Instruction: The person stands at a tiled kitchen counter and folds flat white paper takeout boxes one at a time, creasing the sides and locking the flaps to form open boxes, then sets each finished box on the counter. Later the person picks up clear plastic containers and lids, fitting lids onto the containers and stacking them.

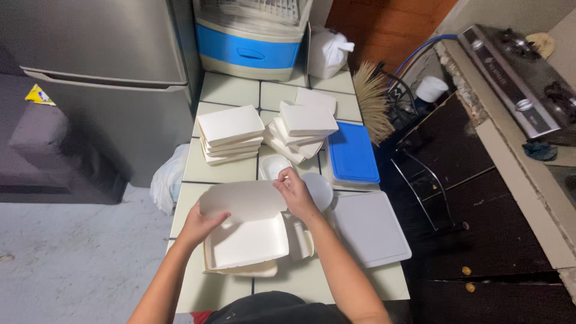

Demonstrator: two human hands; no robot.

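Note:
A white foam clamshell box (249, 231) lies on the tiled table (228, 90) in front of me, its lid tilted up toward the far side. My left hand (201, 225) grips the lid's left edge. My right hand (295, 192) pinches the lid's far right corner. The box sits on another foam piece (252, 270) that shows under its near edge.
Two stacks of shut foam boxes (231, 133) (303, 129) stand farther back, with a blue lid (353, 153) to their right. A grey tray (369, 228), a round white lid (320, 189) and a small white container (273, 163) lie close by. A fridge (102, 66) stands left, a stove (522, 78) right.

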